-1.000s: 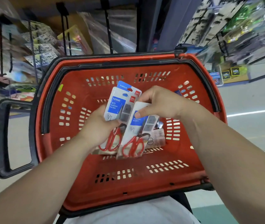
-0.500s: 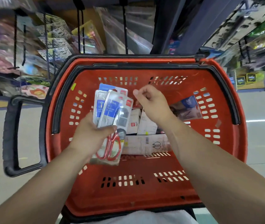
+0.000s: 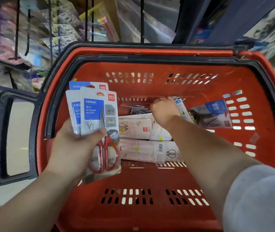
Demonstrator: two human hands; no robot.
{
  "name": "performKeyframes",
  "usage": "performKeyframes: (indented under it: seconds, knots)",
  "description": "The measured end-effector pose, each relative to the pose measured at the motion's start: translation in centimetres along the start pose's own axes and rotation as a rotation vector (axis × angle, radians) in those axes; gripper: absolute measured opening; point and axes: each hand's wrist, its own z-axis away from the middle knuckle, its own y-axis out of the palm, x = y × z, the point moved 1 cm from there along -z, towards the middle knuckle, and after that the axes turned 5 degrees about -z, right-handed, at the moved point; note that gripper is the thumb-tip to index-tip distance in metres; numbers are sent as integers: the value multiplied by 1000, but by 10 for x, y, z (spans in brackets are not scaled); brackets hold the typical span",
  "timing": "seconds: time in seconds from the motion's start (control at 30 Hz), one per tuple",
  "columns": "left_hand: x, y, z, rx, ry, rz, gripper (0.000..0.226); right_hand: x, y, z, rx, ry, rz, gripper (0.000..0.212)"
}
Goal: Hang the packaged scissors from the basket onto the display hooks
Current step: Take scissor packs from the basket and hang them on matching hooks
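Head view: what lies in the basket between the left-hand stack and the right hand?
Face-down white scissor packs on the basket floor, between the held stack and the right hand.

Basket point(image 3: 150, 213): red, slotted walls, black rim. Scissors pack point(image 3: 98, 114): silver-grey card, blue label, red logo; scissors handles point(image 3: 105, 154) red. Loose packs point(image 3: 143, 149): white backs. Sleeve point(image 3: 259, 198): grey.
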Motion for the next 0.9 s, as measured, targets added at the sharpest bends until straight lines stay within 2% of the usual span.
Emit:
performKeyframes:
  seconds: [0.13,0.3,0.4,0.47,0.53,0.67,0.77,0.9]
  knots:
    - [2,9,4,-24,-74,53,24,-5,-17,17,-141,-57,-39,28]
    - [7,25,7,-42,-142,77,30,-7,-55,65,-315,-7,-411,24]
    - [5,43,6,-32,-249,238,28,0,-77,110,-584,-24,-596,26]
    - [-4,53,12,-18,-296,371,23,11,-90,141,-691,-64,-708,27]
    - [-12,59,19,-4,-274,487,23,20,-98,165,-690,-97,-829,24]
    - [-34,60,39,77,-183,680,26,32,-103,195,-581,-84,-1191,18]
    - [-49,55,50,156,-118,747,28,43,-112,207,-550,-98,-1242,20]
    - [-61,43,63,260,-87,763,28,54,-131,227,-613,-91,-1290,30]
